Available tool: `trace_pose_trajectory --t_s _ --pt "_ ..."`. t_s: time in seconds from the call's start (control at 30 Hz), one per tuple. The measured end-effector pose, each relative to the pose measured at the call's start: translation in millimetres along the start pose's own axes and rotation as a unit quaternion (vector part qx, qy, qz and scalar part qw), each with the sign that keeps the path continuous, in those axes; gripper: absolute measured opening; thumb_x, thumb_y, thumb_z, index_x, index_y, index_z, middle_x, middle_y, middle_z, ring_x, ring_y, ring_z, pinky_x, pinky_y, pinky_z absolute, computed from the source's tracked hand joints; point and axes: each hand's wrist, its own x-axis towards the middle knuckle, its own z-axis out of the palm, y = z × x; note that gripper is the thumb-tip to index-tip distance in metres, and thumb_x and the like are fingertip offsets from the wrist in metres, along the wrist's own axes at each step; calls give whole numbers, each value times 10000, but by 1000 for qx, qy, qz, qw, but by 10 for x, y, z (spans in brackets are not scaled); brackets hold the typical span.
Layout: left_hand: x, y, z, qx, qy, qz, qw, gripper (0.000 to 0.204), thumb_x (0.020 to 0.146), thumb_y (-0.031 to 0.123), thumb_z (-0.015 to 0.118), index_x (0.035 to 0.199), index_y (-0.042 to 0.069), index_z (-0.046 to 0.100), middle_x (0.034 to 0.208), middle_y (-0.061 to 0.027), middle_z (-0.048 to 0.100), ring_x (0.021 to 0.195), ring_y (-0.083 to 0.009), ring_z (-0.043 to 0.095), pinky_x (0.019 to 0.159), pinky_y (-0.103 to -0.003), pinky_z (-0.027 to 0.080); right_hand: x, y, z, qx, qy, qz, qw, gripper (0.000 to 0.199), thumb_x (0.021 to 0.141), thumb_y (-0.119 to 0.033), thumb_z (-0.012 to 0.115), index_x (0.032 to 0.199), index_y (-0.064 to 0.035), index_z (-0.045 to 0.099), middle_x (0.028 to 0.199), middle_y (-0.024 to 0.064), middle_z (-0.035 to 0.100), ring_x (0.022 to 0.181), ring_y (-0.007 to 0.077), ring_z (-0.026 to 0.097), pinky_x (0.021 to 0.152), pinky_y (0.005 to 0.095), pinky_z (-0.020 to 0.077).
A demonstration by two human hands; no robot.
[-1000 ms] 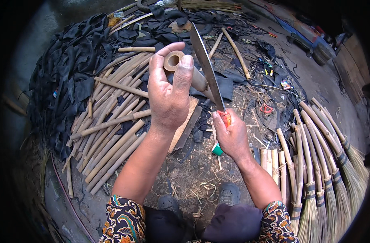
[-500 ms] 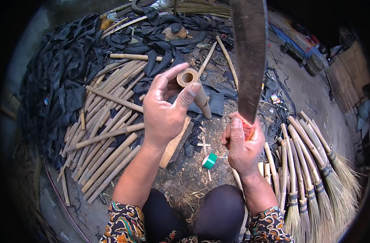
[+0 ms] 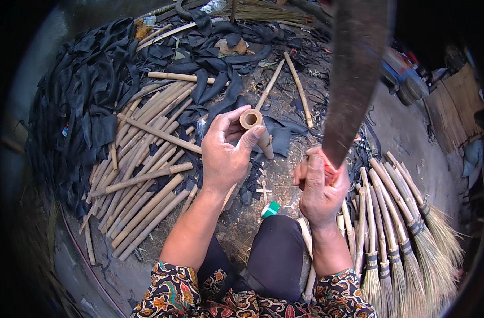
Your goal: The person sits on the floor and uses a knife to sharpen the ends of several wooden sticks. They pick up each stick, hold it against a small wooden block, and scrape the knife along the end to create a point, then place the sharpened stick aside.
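Observation:
My left hand [image 3: 223, 159] closes round the upper end of a bamboo tube [image 3: 266, 143], thumb on the near side and fingers partly hidden behind. The tube stands nearly upright, slightly tilted, its hollow round end facing up. To the right, my right hand [image 3: 320, 193] grips a machete by a handle wrapped in reddish-orange material. Its wide dark blade [image 3: 353, 79] points up and leans right, apart from the tube. The blade's top end runs out of view.
Cut bamboo sticks [image 3: 141, 159] lie piled at the left beside dark rubber strips [image 3: 67, 122]. Grass brooms [image 3: 411, 238] line the right. A green tape roll [image 3: 270, 209] rests on the littered ground near my knee [image 3: 276, 254]. Two loose sticks [image 3: 298, 87] lie farther off.
The machete blade has tilted further right, and my right hand has shifted slightly. My left hand and the tube's top appear a little lower and further right.

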Motion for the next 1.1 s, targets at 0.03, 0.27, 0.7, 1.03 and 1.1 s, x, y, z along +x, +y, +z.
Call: trace_pose_trajectory --t_s 0.03,0.27,0.7,1.03,1.1 --pt "-1 -1 2 5 8 1 1000 489 946 245 800 1286 -61 627 1169 -148 689 1036 -214 736 891 -323 605 -14 18 -44 33 -20 -26 999 260 1077 -250 607 1135 3 585 671 -6 558 602 113 586 572 271 470" --pt "-106 58 5 15 -5 -8 1000 497 952 203 797 1336 -39 597 1158 -113 708 1064 -153 693 950 -295 560 -36 257 44 -235 -140 183 944 213 1064 -229 628 1063 -17 617 669 5 576 592 92 575 549 277 453" --pt "-252 115 -39 36 19 -45 998 489 964 204 782 1331 -46 578 1187 -120 696 1084 -160 684 956 -303 565 -108 152 -18 -256 -136 191 938 302 1023 -292 669 949 1 660 723 125 662 684 191 651 645 364 497" --pt "-415 136 98 18 26 -7 999 460 966 188 778 1319 -45 599 1168 -119 707 1065 -151 688 937 -295 565 -266 151 -77 -353 -147 83 920 277 1040 -264 646 897 -30 611 629 29 603 513 136 573 499 328 445" --pt "-419 187 79 31 23 -26 999 466 968 196 778 1321 -48 596 1171 -118 706 1056 -151 688 941 -296 562 -258 146 -91 -287 -151 201 924 270 1031 -261 654 891 -30 628 639 40 597 569 140 600 544 328 461"
